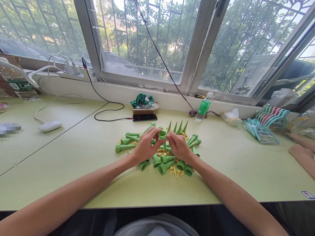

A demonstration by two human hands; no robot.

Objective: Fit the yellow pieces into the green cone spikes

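Note:
My left hand (148,144) is closed around the rim of a green plastic plant-watering spike (162,134), held with its round open mouth up and its tip down. My right hand (179,145) is pinched right beside that rim; whatever its fingertips hold is hidden or too small to name. Loose green spikes (164,167) lie on the table around and below both hands. Among them are small yellow plastic pieces (175,171). Behind my right hand, several green spikes (180,127) stand with their points up.
A phone (145,117) on a cable lies beyond the pile, before a small box (144,105). Farther right are a water bottle (203,107), a tissue pack (231,117) and pastel hangers (264,126). Another person's hand (303,155) rests at the right edge. A white mouse-like device (50,126) sits left.

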